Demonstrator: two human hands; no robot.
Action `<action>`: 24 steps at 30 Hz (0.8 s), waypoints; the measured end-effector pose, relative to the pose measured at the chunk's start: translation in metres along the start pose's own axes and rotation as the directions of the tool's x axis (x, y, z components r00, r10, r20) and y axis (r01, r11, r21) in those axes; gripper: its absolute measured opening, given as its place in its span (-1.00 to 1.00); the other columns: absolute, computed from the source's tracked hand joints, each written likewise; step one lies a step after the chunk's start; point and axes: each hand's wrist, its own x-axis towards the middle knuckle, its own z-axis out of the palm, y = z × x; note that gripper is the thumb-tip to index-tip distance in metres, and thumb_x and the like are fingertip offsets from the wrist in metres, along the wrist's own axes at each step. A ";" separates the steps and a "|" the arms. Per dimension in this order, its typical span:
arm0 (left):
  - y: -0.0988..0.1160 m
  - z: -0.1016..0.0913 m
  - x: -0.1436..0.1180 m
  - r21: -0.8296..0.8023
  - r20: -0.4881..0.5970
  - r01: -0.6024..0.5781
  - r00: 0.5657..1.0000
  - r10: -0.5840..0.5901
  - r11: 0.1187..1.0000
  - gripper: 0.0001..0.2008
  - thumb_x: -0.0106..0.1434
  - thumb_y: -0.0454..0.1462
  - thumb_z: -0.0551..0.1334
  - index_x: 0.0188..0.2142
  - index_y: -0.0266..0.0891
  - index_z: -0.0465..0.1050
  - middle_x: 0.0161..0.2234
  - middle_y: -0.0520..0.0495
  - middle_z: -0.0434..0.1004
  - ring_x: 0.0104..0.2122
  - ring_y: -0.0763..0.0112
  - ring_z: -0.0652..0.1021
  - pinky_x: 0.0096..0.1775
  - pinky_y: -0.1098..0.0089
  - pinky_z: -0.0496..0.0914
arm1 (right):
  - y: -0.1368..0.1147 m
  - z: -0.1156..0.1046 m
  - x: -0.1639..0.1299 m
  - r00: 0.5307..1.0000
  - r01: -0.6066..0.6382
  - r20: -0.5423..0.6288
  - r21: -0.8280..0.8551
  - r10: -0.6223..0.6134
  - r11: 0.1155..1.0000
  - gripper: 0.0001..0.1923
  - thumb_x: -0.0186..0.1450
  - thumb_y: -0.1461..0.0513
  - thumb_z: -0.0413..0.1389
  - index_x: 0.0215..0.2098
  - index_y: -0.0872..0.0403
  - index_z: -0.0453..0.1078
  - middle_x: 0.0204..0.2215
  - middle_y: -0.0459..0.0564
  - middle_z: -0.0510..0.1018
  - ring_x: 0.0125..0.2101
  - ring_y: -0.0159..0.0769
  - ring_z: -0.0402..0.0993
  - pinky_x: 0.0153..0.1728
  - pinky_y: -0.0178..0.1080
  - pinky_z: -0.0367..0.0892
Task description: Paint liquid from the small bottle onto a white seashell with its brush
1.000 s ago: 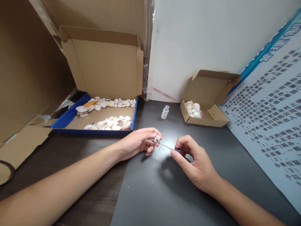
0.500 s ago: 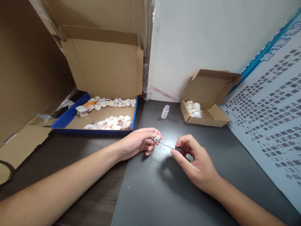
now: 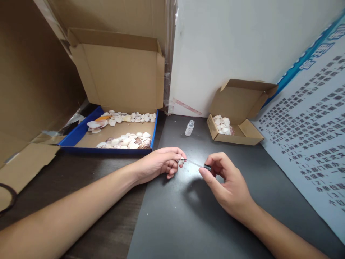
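A smooth dark grey mat (image 3: 161, 226) covers part of a wood-grained table (image 3: 107, 223), backed by a white panel (image 3: 229, 43) and brown cardboard. Over the mat, the left hand (image 3: 162, 162) pinches a small, irregular white piece (image 3: 181, 162) in narrowed fingertips. Just right of it, the right hand (image 3: 228, 183) holds a black cap (image 3: 207, 167) between thumb and fingers. From the cap, a thin, straight stem (image 3: 195, 163) runs left and slightly far, its dark tip at the piece (whether they touch, I cannot tell). Beyond both hands, a small, clear-necked bottle (image 3: 189, 128) stands open and upright. Far left, a blue-sided box (image 3: 107, 150) holds rounded, ribbed shells (image 3: 126, 142); far right, a smaller cardboard box (image 3: 234, 140) holds pale ones.
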 end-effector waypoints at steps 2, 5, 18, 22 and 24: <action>0.000 0.000 0.000 -0.007 0.003 -0.001 1.000 0.001 1.000 -0.86 0.30 -0.23 0.22 -0.26 -0.28 0.40 -0.44 0.05 0.34 -0.55 0.57 0.30 -0.48 0.47 0.21 | 0.000 0.000 0.000 1.000 -0.001 -0.010 -0.001 0.001 1.000 -0.88 0.36 0.23 0.11 -0.25 -0.03 0.21 -0.58 -0.25 0.30 -0.59 -0.40 0.28 -0.56 -0.37 0.25; 0.000 0.000 0.000 -0.014 0.007 0.001 1.000 -0.001 1.000 -0.87 0.30 -0.23 0.21 -0.25 -0.28 0.40 -0.45 0.05 0.33 -0.55 0.56 0.30 -0.48 0.47 0.21 | -0.001 -0.001 -0.001 1.000 -0.005 0.020 0.006 0.005 1.000 -0.88 0.36 0.23 0.11 -0.26 -0.03 0.21 -0.57 -0.24 0.29 -0.57 -0.39 0.27 -0.56 -0.36 0.25; 0.002 0.001 0.001 -0.060 -0.006 -0.008 1.000 0.008 0.998 -0.89 0.27 -0.25 0.24 -0.28 -0.24 0.35 -0.44 0.05 0.33 -0.55 0.56 0.28 -0.49 0.47 0.18 | -0.004 -0.003 -0.001 0.998 0.009 0.067 0.012 -0.010 1.000 -0.88 0.35 0.25 0.11 -0.30 -0.02 0.22 -0.56 -0.20 0.30 -0.56 -0.39 0.27 -0.55 -0.35 0.25; 0.001 0.001 0.001 -0.125 -0.014 -0.001 1.000 -0.001 0.992 -0.90 0.23 -0.29 0.24 -0.34 -0.24 0.31 -0.39 0.04 0.35 -0.56 0.59 0.30 -0.51 0.48 0.19 | -0.004 -0.002 0.000 0.997 0.009 0.079 0.004 -0.009 1.000 -0.88 0.34 0.26 0.11 -0.29 -0.02 0.22 -0.56 -0.21 0.30 -0.57 -0.39 0.27 -0.56 -0.35 0.25; 0.001 0.002 0.000 -0.148 -0.003 0.005 1.000 -0.006 0.989 -0.92 0.22 -0.31 0.23 -0.35 -0.25 0.33 -0.37 0.03 0.36 -0.56 0.60 0.31 -0.51 0.49 0.20 | -0.004 -0.002 0.000 0.997 0.006 0.082 0.004 -0.006 1.000 -0.88 0.35 0.26 0.11 -0.29 -0.02 0.22 -0.56 -0.22 0.29 -0.57 -0.39 0.27 -0.56 -0.36 0.24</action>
